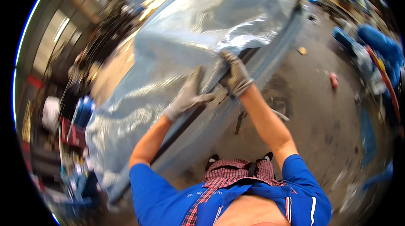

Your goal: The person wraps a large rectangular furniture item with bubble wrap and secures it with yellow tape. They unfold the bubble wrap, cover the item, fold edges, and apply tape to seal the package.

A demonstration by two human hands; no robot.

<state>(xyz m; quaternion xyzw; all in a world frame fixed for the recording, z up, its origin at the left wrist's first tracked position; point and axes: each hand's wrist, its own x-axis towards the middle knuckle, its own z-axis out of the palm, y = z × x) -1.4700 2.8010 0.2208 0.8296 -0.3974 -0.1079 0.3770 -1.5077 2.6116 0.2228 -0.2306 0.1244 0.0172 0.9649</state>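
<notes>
The left hand (187, 96), in a pale glove, touches the clear plastic sheet (177, 42) with thumb and fingers spread apart. The right hand (238, 74), gloved too, bends at the sheet's right side, near a dark bar (179, 131); I cannot tell whether it is clamped on anything (its own back hides the palm). The wrinkled sheet slants in front of the person, above the floor (310, 124).

Pale-blue sheeting (164, 53), blue shirt (158, 196), red-checked apron (230, 172)
</notes>
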